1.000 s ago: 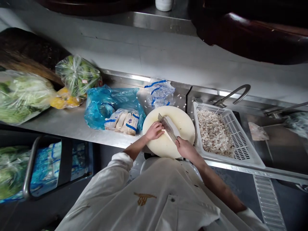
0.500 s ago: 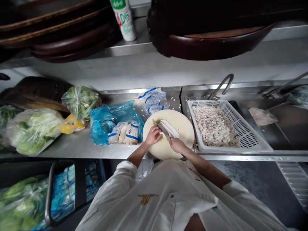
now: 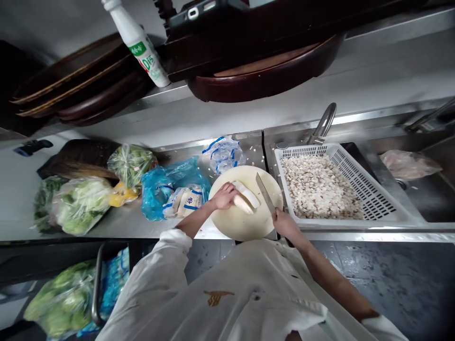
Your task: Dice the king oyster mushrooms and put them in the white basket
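My left hand (image 3: 224, 196) is closed over the left end of a pale king oyster mushroom (image 3: 247, 196), which lies in long cut pieces on the round cream cutting board (image 3: 227, 227). My right hand (image 3: 285, 223) grips the handle of a kitchen knife (image 3: 265, 192) at the board's right side. The blade points up and to the left, apart from the mushroom. To the left of the board, packaged mushrooms (image 3: 190, 201) with blue-marked wrapping lie in an opened blue plastic bag (image 3: 152, 201).
A white slotted basket (image 3: 377, 194) of diced mushroom (image 3: 316, 184) stands on the right, near a faucet (image 3: 325, 123). Behind the board is a crumpled clear bag (image 3: 225, 156). Bagged cabbage (image 3: 81, 203) lies at left. Dark trays (image 3: 263, 80) overhang from the shelf, beside a white bottle (image 3: 142, 47).
The knife has moved right, away from the mushroom, with my right hand. The mushroom pieces now lie parted under my left hand. The view has shifted and tilted.
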Tool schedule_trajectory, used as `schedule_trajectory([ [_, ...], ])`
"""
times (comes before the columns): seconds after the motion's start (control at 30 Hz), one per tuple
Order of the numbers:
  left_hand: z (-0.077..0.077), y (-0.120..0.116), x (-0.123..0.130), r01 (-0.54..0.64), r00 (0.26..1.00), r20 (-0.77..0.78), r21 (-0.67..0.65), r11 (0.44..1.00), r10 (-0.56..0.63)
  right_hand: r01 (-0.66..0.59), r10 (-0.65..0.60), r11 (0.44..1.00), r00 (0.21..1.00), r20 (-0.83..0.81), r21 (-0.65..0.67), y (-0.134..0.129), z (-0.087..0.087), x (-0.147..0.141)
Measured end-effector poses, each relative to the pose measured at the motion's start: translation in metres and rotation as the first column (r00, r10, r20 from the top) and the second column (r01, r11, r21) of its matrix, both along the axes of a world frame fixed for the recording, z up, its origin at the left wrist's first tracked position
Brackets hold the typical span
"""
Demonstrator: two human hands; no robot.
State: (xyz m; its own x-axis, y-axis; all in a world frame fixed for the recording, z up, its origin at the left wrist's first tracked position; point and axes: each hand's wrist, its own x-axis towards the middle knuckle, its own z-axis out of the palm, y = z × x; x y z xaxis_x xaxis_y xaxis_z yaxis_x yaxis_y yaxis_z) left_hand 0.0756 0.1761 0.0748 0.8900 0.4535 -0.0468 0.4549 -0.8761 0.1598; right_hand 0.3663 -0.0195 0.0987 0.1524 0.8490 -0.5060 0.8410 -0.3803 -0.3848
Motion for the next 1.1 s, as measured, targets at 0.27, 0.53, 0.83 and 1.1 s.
schedule_trajectory([
  [0.27, 0.011, 0.011, -0.004, 0.035, 0.939, -0.322, -0.269, 0.963, -0.124, 0.015, -0.011, 0.999, 0.997, -0.080, 0.042, -0.004, -0.015, 0.010],
  [0.53, 0.018, 0.017, 0.037, -0.017, 0.984, -0.181, -0.089, 0.996, 0.001, -0.021, 0.024, 0.999, 0.995, -0.100, 0.037, -0.003, -0.014, 0.014],
  [0.83, -0.002, 0.017, 0.062, -0.018, 0.980, -0.201, -0.078, 0.997, 0.002, -0.109, 0.115, 0.992, 0.989, -0.094, 0.062, -0.008, -0.004, 0.016],
  [1.1, -0.018, -0.019, 0.024, -0.209, 0.971, 0.103, -0.088, 0.974, 0.217, -0.230, 0.231, 0.973, 0.972, -0.039, 0.017, -0.016, 0.002, -0.001],
])
